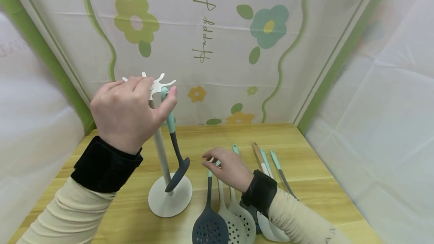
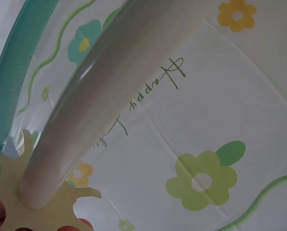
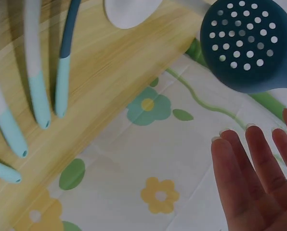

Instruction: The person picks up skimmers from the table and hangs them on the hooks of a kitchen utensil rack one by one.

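My left hand [image 1: 127, 108] grips the top of a white utensil stand [image 1: 161, 157], its fingers over the hooked crown [image 2: 42, 211]. The thumb is right by the top of a mint handle. That handle belongs to a dark skimmer [image 1: 178, 174] hanging from one hook; its perforated head [image 3: 249, 45] shows in the right wrist view. My right hand [image 1: 232, 168] is over the handles of the utensils lying on the table, its fingers [image 3: 261, 168] extended and holding nothing. Nearest below it are a dark slotted skimmer [image 1: 210, 227] and a pale slotted one [image 1: 234, 229].
Several more utensils with mint handles [image 1: 275, 160] and one with a wooden handle [image 1: 256, 151] lie to the right on the wooden table [image 1: 322, 183]. The stand's round base [image 1: 161, 204] sits left of them. Printed cloth [image 1: 217, 70] encloses the back and sides.
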A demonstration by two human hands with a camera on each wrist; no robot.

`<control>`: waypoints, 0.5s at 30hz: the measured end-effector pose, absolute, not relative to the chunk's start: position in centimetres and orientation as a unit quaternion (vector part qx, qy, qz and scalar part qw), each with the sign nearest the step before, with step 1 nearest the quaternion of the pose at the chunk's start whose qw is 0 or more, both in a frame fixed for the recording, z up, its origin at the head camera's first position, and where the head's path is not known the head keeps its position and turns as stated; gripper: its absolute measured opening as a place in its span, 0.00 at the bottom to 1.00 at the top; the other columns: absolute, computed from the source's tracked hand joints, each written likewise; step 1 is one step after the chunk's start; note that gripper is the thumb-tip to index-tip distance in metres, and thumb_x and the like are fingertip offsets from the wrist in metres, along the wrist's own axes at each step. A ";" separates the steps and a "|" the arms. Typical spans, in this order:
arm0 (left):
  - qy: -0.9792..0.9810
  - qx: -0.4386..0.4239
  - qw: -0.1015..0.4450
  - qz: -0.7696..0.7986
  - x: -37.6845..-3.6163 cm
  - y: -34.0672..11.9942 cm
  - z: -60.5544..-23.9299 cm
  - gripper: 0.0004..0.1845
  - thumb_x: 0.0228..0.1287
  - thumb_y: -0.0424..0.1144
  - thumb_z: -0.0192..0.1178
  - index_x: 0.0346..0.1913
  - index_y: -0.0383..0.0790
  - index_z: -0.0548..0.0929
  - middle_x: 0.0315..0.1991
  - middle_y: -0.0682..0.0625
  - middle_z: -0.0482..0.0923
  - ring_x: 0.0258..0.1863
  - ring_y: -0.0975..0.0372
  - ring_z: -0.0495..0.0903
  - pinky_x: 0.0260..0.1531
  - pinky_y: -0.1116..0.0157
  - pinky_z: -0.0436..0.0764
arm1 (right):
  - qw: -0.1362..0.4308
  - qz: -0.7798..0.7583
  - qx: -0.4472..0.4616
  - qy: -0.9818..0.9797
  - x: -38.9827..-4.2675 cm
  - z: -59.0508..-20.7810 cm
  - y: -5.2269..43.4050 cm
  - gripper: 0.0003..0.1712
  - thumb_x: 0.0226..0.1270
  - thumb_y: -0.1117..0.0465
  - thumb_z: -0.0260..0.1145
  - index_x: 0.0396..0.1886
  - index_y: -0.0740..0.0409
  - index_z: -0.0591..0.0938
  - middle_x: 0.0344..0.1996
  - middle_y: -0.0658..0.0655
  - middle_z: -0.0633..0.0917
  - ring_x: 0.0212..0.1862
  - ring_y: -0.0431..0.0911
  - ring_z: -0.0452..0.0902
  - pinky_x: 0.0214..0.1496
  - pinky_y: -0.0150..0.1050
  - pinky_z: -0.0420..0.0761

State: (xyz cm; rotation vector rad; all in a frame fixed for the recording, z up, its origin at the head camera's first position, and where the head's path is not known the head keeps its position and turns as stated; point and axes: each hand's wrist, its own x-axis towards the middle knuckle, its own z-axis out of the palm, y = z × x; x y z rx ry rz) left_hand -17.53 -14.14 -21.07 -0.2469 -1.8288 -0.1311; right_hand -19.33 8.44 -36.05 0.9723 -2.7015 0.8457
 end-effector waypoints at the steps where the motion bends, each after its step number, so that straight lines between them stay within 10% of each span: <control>1: -0.789 -0.108 0.602 -0.057 -17.6 -14.2 -21.0 0.33 0.64 0.59 0.47 0.27 0.30 0.86 0.24 0.38 0.86 0.23 0.45 0.82 0.23 0.51 0.75 | 0.073 0.283 0.321 -0.901 -19.4 -36.1 8.6 0.12 0.71 0.56 0.62 0.49 0.52 0.85 0.45 0.50 0.87 0.42 0.41 0.83 0.40 0.31 0.82; 15: -0.784 -0.129 0.601 -0.082 -18.0 -14.6 -21.0 0.33 0.62 0.60 0.46 0.30 0.32 0.88 0.25 0.39 0.86 0.21 0.45 0.80 0.21 0.50 0.73 | 0.063 0.294 0.284 -0.910 -19.7 -37.1 10.5 0.13 0.72 0.57 0.62 0.51 0.52 0.84 0.46 0.51 0.86 0.43 0.42 0.82 0.42 0.34 0.82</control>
